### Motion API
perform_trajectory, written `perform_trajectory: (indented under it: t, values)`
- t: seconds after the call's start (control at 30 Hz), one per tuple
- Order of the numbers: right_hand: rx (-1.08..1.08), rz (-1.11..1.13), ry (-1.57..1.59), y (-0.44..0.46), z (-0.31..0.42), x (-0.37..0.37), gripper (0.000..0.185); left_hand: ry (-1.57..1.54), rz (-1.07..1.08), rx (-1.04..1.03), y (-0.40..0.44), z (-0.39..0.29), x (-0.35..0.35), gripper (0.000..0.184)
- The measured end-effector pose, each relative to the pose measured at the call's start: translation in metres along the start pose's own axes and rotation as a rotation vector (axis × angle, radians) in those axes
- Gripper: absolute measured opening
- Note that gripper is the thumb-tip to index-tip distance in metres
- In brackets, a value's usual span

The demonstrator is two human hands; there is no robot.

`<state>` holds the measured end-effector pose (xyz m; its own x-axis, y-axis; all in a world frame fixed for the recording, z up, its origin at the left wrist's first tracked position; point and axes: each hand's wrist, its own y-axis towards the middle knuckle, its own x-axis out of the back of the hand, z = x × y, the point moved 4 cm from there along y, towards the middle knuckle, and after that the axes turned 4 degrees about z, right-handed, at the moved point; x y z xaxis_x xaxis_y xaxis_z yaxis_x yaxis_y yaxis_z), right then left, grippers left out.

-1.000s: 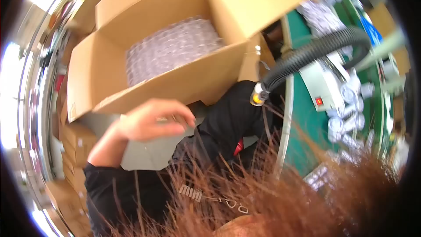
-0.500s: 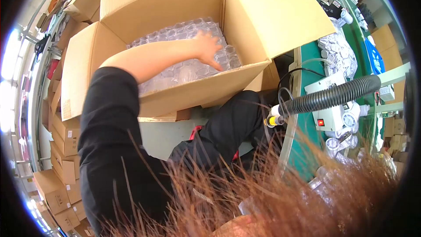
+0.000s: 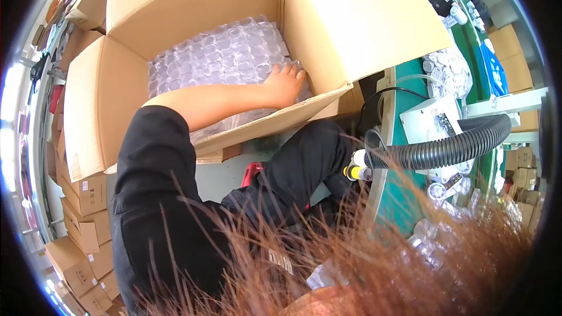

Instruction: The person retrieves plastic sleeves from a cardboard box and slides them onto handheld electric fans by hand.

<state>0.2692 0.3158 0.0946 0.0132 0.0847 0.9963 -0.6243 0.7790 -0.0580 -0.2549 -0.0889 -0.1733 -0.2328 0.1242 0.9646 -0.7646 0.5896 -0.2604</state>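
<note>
My left hand [image 3: 285,86] reaches over the near side of a large open cardboard box [image 3: 84,102]. It rests on the bubble wrap [image 3: 219,52] inside, close to the right inner wall. The fingers are slightly bent and a little apart, with no object visible in them. The wrap is clear, with big air cells, and spreads across the box's inside; my forearm crosses over its near part. My right hand cannot be made out; hair covers the bottom of the view, where a patch of skin and some clear plastic [image 3: 321,276] show.
Right of the box runs a green-topped bench [image 3: 398,190] with a white device [image 3: 427,122], a black corrugated hose [image 3: 445,153] and clear plastic parts. Stacked cardboard boxes [image 3: 70,263] stand at the lower left. My legs in black trousers are below the box.
My left hand first moved from in front of the box to above the bubble wrap with fingers spread, then down onto its near right part. The fingers are now closer together. The view has shifted slightly.
</note>
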Motion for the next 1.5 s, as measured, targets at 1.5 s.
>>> perform_trajectory:
  t: [1.5]
  values:
    - [0.610,0.231,1.077,-0.079,0.175,-0.114,0.066,-1.138,-0.781,-0.100,-0.239,0.061,0.249,0.073]
